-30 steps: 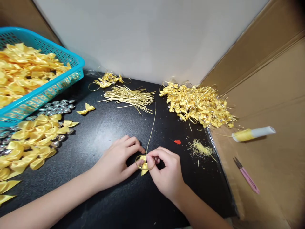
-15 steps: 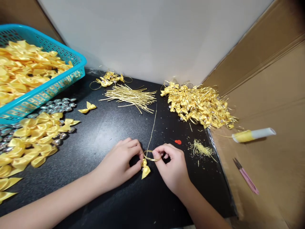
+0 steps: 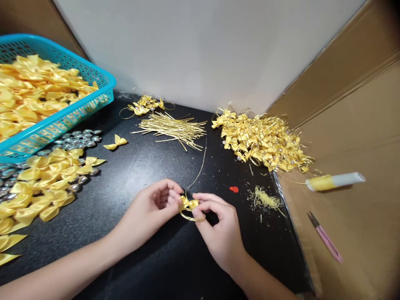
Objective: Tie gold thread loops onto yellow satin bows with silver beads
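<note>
Between my two hands, low over the black table, is a yellow satin bow (image 3: 188, 203) with a gold wire ring (image 3: 189, 217) against it. My left hand (image 3: 156, 204) pinches the bow's left end between thumb and forefinger, its other fingers curled. My right hand (image 3: 218, 225) grips the ring's right side and the bow's right end with thumb and fingers. From the bow a thin thread (image 3: 201, 168) runs up across the table toward a bundle of gold wire pieces (image 3: 175, 128).
A blue basket (image 3: 106, 85) of bows stands at left, above silver beads (image 3: 84, 139) and loose bows (image 3: 46, 179). Finished ringed bows (image 3: 262, 139) are heaped at right. Nearby lie a red-headed needle (image 3: 233, 189), thread scraps (image 3: 265, 198), pink snips (image 3: 326, 241) and a thread spool (image 3: 336, 181).
The bow has turned from hanging below the ring to lying across above it. My left hand has shifted to pinch the bow's end, and the ring has moved down and left.
</note>
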A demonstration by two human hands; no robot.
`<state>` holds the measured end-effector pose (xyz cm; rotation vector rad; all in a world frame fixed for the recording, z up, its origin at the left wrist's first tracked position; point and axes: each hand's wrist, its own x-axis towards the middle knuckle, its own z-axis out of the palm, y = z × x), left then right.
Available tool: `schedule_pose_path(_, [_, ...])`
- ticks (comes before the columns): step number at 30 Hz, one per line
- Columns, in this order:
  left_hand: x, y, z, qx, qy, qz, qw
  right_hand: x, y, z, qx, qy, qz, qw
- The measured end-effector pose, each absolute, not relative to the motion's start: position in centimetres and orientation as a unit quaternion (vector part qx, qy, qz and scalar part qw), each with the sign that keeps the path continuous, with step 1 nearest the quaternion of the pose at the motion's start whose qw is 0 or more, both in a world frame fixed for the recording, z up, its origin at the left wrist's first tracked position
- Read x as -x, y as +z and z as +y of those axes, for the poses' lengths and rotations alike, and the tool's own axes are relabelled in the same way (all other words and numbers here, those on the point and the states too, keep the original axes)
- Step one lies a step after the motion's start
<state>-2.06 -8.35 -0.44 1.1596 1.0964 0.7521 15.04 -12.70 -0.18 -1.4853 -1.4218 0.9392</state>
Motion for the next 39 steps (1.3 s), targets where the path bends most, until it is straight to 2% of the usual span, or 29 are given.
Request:
schedule_pose_path(6, [1.8,-1.0,-8.3,-0.438,0.322,0.463,0.700,-15.1,0.0,-12.4,0.563,0.390,-0.564,0.461])
schedule_pose_path(15, [1.4,-0.7,-8.9,-0.416,0.287,0.457,0.732,-14.9,0.2,-12.4,0.543,0.311,-0.619,0.474])
schedule_pose_path(25, [1.3,-0.4,-8.8,-0.458,0.283,0.475,0.696,-14.8,0.0,-12.5,0.531,0.282,-0.640,0.478])
schedule_pose_path(30, [1.2,-0.3,-8.8,-0.456,0.306,0.498,0.671,-14.9,-0.1,-12.6,0.549,0.176,-0.670,0.467])
schedule_pose_path(35, [1.3,-0.6,-8.9,-0.493,0.336,0.523,0.609,-14.4,-0.3,-13.4,0.510,0.103,-0.747,0.413])
schedule_pose_path(39, [1.5,-0.8,-9.0,-0.581,0.342,0.521,0.523,-14.4,-0.6,-13.0,0.552,0.076,-0.734,0.389])
